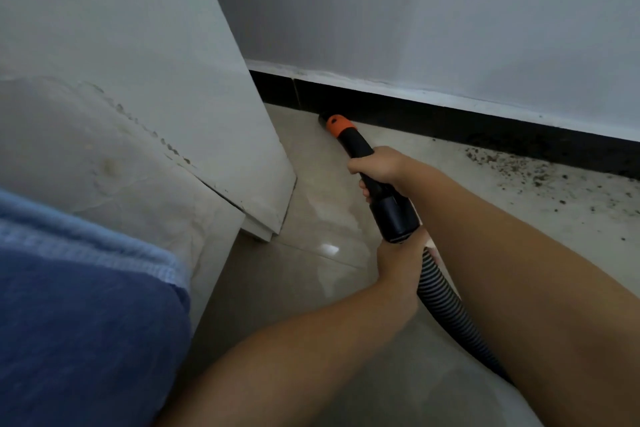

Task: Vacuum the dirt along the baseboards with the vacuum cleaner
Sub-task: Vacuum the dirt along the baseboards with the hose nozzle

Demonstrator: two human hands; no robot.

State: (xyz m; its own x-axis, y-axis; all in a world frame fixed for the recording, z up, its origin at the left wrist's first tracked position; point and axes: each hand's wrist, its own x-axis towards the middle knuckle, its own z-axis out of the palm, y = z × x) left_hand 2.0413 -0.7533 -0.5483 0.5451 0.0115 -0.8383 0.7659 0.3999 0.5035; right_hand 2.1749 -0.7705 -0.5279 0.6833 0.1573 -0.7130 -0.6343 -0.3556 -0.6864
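At the far left lies a folded blue cloth [86, 288] on a stained white mattress [114, 163], well to the left of the black baseboard strip [450, 118]. Next to it stands a tall white panel [138, 45] whose lower corner meets the beige tiled floor [311, 218] just short of the baseboard's left end. Further right, the black vacuum wand with its orange collar [360, 146] points down so that its tip sits on the floor against the baseboard. The right hand [375, 167] has its fingers curled round the wand behind the collar. Nearer the viewer, the left hand [398, 260] grips where the wand's thick black cuff joins the ribbed black hose [440, 295], which trails back between the forearms. To the right of the wand, dark crumbly dirt [519, 167] is scattered on the floor along the foot of the baseboard.
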